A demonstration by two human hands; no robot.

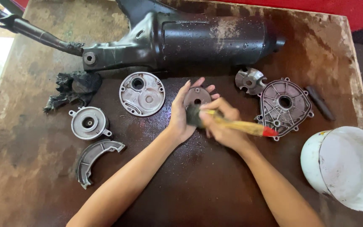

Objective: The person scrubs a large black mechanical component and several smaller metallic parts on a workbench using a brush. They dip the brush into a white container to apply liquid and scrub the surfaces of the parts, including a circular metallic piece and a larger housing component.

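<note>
My left hand (181,115) holds a small round metal disc (197,96) with a centre hole, resting it on the upturned fingers. My right hand (223,126) grips a paintbrush (240,125) with a yellow wooden handle and red tip; its dark bristles press against the lower edge of the disc. Both hands hover over the middle of a stained brown wooden table (198,185).
A black motorcycle exhaust (190,38) lies across the back. Round metal covers (142,93), (88,122), a curved brake shoe (95,157), a dirty black rag (74,88), a finned part (250,80) and a grey casing cover (284,103) lie around. A white bucket (345,168) stands at right.
</note>
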